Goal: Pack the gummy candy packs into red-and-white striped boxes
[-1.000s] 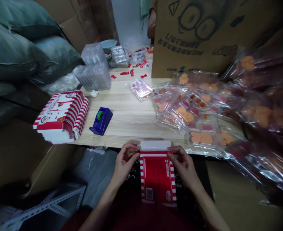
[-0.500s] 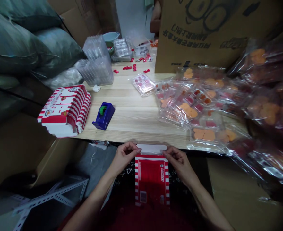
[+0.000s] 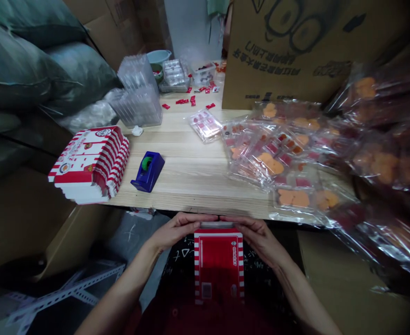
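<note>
A red cardboard box (image 3: 219, 263) with red-and-white striped edges stands in front of my body, just below the table's front edge. My left hand (image 3: 179, 229) grips the left corner of its top end, thumb on the near side and fingers stretched along the far side. At the right corner my right hand (image 3: 262, 236) grips it the same way, so the fingertips of both hands almost meet behind the top. Between the thumbs shows a narrow white flap (image 3: 217, 225). The box's lower end fades into shadow against my dark clothing.
On the wooden table (image 3: 191, 181) are a blue tape dispenser (image 3: 148, 172), a stack of folded striped boxes (image 3: 91, 163) and clear plastic trays (image 3: 138, 100). Clear-wrapped packs (image 3: 269, 160) pile up at right. A large carton (image 3: 278, 60) stands behind; small red packets (image 3: 193, 100) lie scattered.
The white flap, upright before, now shows only as a thin strip. My fingers have moved inward from the flap's corners to stretch along the far side of the box top.
</note>
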`<act>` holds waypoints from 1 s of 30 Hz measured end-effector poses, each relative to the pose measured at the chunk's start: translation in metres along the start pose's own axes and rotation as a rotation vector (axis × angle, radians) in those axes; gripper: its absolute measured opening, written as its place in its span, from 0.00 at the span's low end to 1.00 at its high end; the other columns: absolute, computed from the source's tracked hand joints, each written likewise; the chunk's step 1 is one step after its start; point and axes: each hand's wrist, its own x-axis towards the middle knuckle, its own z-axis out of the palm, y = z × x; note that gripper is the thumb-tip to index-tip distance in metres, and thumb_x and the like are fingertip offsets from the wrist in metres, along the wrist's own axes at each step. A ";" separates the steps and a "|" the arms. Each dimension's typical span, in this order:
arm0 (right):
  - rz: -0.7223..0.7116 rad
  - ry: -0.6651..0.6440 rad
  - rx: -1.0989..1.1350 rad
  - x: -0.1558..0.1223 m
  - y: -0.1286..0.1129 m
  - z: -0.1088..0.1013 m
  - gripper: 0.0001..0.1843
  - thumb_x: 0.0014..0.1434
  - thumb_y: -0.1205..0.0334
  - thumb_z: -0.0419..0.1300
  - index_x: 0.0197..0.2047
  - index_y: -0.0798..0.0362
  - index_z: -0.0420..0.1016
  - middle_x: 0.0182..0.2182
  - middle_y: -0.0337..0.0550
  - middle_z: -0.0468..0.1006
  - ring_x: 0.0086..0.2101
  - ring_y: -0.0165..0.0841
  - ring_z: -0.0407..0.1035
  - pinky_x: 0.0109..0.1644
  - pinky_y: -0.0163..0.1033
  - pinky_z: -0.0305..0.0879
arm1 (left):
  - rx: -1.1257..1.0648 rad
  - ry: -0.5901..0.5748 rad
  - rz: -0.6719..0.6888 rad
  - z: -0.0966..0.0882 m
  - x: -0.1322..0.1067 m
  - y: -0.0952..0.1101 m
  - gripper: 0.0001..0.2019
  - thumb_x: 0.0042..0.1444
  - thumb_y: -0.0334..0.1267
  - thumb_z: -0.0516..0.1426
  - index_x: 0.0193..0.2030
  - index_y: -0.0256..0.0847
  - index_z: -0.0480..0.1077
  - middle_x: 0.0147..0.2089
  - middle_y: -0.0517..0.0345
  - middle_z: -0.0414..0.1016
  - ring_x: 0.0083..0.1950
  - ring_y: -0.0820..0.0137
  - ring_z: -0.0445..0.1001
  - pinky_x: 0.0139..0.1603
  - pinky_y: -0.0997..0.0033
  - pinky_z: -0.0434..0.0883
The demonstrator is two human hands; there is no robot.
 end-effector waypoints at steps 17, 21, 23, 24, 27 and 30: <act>0.124 -0.110 -0.131 0.011 -0.018 -0.017 0.17 0.63 0.48 0.68 0.53 0.39 0.83 0.44 0.41 0.88 0.45 0.38 0.81 0.59 0.51 0.71 | 0.216 0.077 -0.051 0.000 0.022 0.000 0.15 0.61 0.47 0.65 0.52 0.46 0.82 0.49 0.51 0.86 0.47 0.61 0.83 0.51 0.60 0.75; 0.122 -0.122 -0.125 0.013 -0.018 -0.018 0.18 0.60 0.48 0.69 0.52 0.42 0.84 0.43 0.41 0.88 0.46 0.38 0.80 0.61 0.52 0.69 | 0.218 0.096 -0.034 0.001 0.024 -0.001 0.14 0.61 0.45 0.65 0.50 0.46 0.83 0.47 0.52 0.86 0.45 0.62 0.83 0.50 0.62 0.75; 0.117 -0.125 -0.107 0.011 -0.017 -0.017 0.17 0.61 0.49 0.70 0.52 0.41 0.84 0.45 0.41 0.88 0.48 0.39 0.80 0.62 0.53 0.68 | 0.234 0.094 -0.037 0.000 0.023 -0.003 0.14 0.61 0.45 0.65 0.51 0.46 0.83 0.47 0.51 0.86 0.45 0.62 0.83 0.50 0.61 0.75; 0.118 -0.127 -0.094 0.010 -0.017 -0.016 0.17 0.61 0.50 0.69 0.52 0.40 0.84 0.45 0.41 0.88 0.48 0.39 0.80 0.63 0.53 0.68 | 0.245 0.089 -0.043 0.000 0.022 -0.003 0.14 0.61 0.45 0.65 0.51 0.46 0.83 0.47 0.51 0.86 0.46 0.61 0.83 0.50 0.61 0.76; 0.119 -0.169 -0.099 0.004 -0.019 -0.014 0.17 0.64 0.50 0.67 0.56 0.38 0.82 0.49 0.41 0.87 0.51 0.39 0.79 0.65 0.55 0.66 | 0.271 0.077 -0.062 -0.002 0.020 -0.004 0.14 0.61 0.45 0.65 0.52 0.47 0.82 0.48 0.51 0.86 0.46 0.60 0.83 0.51 0.58 0.76; 0.108 -0.261 -0.183 -0.002 -0.024 -0.016 0.20 0.69 0.49 0.61 0.63 0.35 0.75 0.57 0.40 0.82 0.58 0.40 0.74 0.68 0.56 0.63 | 0.294 0.069 -0.064 -0.002 0.017 -0.002 0.14 0.62 0.44 0.64 0.52 0.47 0.82 0.49 0.51 0.86 0.47 0.59 0.83 0.52 0.56 0.76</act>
